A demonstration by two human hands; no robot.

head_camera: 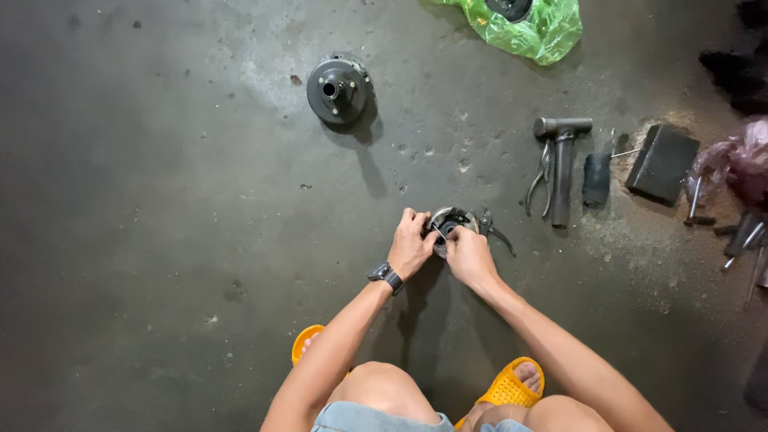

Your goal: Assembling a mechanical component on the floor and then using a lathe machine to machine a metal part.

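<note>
I squat over a dark concrete floor. My left hand (411,244) and my right hand (470,254) both grip a round metal brake-like part (448,220) that rests on the floor between them. My fingers cover its near half. A thin curved metal lever (501,234) sticks out from its right side. A dark wristwatch (386,276) is on my left wrist.
A round black hub with a centre tube (338,89) stands farther away. To the right lie a dark hammer-like tool (562,164), pliers (539,178), a black block (662,162) and several small tools (740,236). A green plastic bag (534,28) is at the top.
</note>
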